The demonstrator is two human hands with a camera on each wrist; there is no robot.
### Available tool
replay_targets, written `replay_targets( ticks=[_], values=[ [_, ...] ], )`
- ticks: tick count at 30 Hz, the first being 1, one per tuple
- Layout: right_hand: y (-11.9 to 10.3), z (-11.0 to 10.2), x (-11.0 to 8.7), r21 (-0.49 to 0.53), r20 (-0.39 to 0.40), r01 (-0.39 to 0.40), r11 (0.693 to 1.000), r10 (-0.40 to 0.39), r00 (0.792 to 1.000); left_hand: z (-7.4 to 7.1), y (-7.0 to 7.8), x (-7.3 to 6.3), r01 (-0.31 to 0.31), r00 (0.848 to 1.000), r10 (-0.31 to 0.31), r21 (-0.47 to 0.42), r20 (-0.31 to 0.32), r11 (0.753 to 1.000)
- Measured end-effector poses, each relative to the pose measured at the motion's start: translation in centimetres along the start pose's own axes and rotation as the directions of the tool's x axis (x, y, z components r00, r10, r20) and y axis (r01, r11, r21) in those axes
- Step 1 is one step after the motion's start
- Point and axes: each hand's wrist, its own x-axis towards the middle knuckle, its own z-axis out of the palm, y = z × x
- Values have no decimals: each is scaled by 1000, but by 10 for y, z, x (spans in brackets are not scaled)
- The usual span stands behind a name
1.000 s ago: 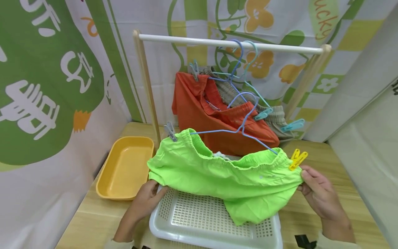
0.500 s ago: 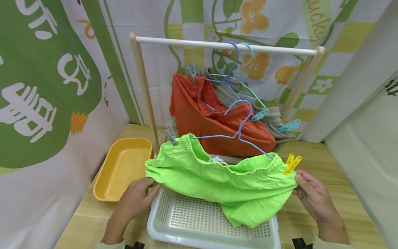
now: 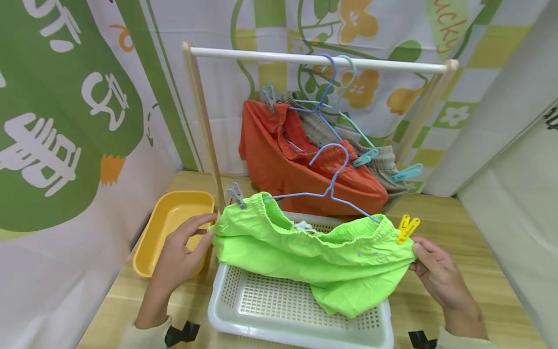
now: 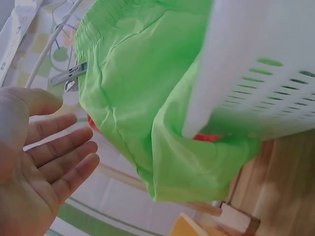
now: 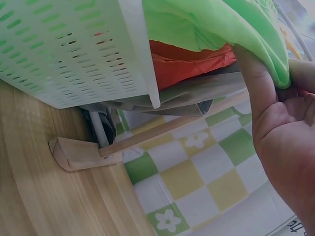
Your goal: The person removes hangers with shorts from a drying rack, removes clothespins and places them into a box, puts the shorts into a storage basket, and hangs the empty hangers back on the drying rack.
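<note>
Bright green shorts lie over a white perforated basket, with a blue hanger inside their waistband. A grey clothespin is on the waistband's left end and a yellow clothespin on its right end. My right hand pinches the shorts' right side below the yellow clothespin; the right wrist view shows the green cloth between thumb and fingers. Beside the shorts' left edge is my left hand. In the left wrist view its fingers are loosely extended, apart from the cloth.
Behind the basket stands a rack with a white rod and wooden posts. Red shorts and grey shorts hang from it, with light blue clothespins. A yellow tray sits at left on the wooden table.
My left hand has let go of the shorts' lower left edge and moved up beside their left side. The hanger has tipped slightly left. My right hand keeps its pinch.
</note>
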Motion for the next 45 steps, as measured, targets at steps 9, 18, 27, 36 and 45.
replay_targets(
  ticks=[9,18,27,36,45],
  values=[
    [0,3,3,-81,-21,-36,996,34,999,15,-4,22,90,987,-81,-61,136,994],
    [2,4,1,-155,-40,-82,985,77,996,17,-4,21,61,988,-54,-48,147,997],
    [4,6,0,-297,-67,-145,944,131,989,17,-5,17,21,976,-22,8,216,1000],
    [5,9,-1,-404,-139,-241,882,201,970,14,-8,11,55,952,-56,13,300,998],
    [2,18,2,-693,-244,-381,612,298,923,15,-8,10,78,958,-84,33,275,996]
  ],
)
